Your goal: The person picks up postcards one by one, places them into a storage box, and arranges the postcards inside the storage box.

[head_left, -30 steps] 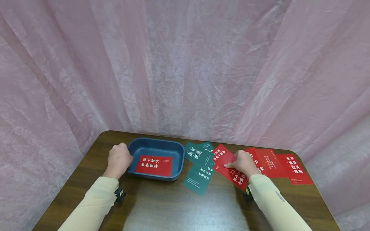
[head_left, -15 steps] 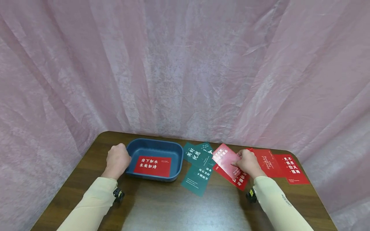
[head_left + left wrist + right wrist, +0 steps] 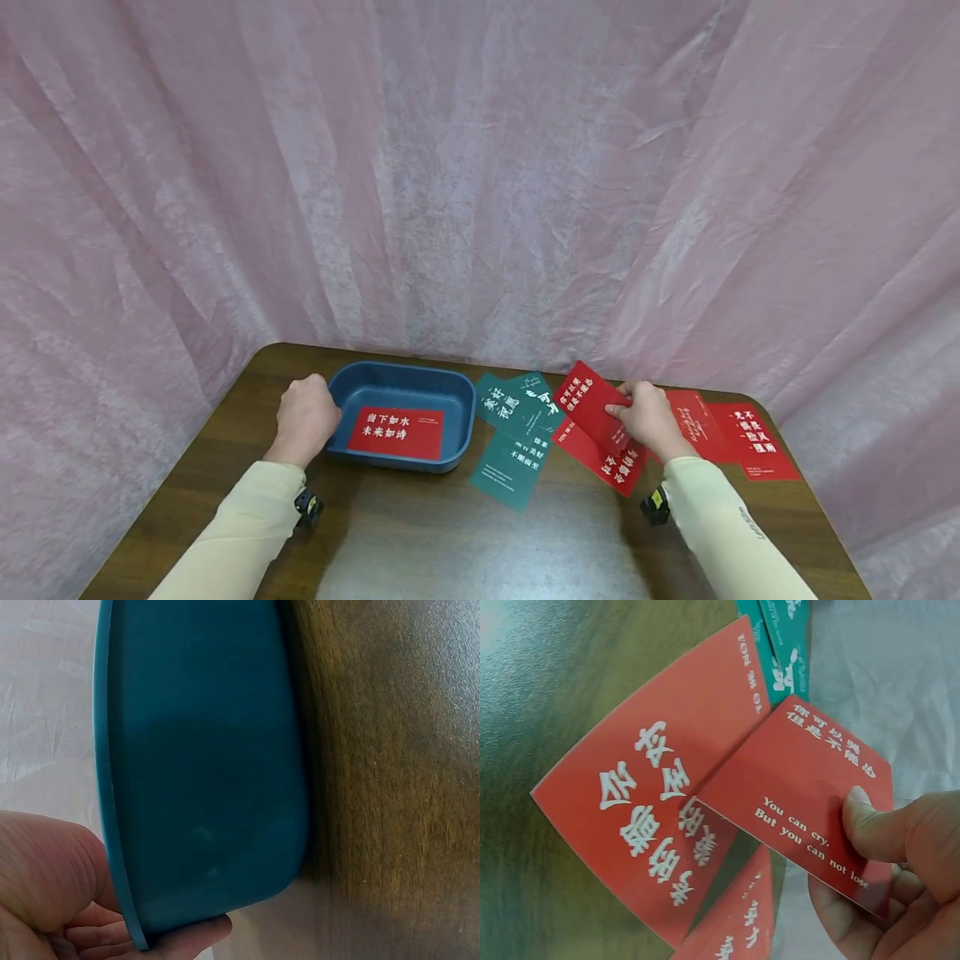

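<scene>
Brown tabletop (image 3: 450, 533) is carrying a blue tray (image 3: 402, 382), gripped at its rim by the left hand (image 3: 306, 417). The right hand (image 3: 647, 419) is pinching a red card (image 3: 588, 402) raised over scattered cards; a thin thumb grip could let it slip.

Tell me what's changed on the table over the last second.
The right hand pinched the top red card and lifted it off the red card beneath, tilting it up. The left hand still grips the blue tray's rim; the green cards lie unmoved.
</scene>
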A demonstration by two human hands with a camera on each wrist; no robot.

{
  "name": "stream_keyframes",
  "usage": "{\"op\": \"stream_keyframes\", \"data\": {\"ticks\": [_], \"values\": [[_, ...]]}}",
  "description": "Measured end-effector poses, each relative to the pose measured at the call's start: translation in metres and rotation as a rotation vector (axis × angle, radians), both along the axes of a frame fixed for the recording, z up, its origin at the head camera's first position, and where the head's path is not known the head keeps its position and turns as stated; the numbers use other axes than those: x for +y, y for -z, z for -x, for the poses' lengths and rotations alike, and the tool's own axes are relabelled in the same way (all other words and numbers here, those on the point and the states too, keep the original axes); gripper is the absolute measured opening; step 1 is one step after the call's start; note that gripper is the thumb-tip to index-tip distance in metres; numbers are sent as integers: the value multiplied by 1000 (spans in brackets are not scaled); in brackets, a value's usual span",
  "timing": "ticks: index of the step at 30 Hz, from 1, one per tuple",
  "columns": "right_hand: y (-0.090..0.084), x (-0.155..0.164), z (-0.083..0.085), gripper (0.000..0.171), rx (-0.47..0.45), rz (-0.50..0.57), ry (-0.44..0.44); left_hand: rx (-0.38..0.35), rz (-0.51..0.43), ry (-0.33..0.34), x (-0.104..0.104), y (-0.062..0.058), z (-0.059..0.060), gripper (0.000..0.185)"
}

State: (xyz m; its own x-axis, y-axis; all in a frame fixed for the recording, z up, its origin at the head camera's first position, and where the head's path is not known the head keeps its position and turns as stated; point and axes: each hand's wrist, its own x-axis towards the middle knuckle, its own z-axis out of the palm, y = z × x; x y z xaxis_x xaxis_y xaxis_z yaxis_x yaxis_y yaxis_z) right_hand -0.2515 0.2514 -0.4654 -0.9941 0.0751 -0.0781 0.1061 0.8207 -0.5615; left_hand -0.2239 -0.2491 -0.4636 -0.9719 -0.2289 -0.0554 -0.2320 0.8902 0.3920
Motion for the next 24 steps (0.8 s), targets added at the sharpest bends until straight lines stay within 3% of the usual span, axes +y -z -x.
{"op": "stream_keyframes", "data": {"ticks": [6,12,24], "values": [[-10,-1,0,34,62,-31,-29,0,11,-5,0,1,1,26],[-24,-6,1,24,174,-80,-80,-8,20,-7,0,1,1,28],[-63,-42,2,31,240,14,-154,-5,7,-3,-1,0,2,27]]}}
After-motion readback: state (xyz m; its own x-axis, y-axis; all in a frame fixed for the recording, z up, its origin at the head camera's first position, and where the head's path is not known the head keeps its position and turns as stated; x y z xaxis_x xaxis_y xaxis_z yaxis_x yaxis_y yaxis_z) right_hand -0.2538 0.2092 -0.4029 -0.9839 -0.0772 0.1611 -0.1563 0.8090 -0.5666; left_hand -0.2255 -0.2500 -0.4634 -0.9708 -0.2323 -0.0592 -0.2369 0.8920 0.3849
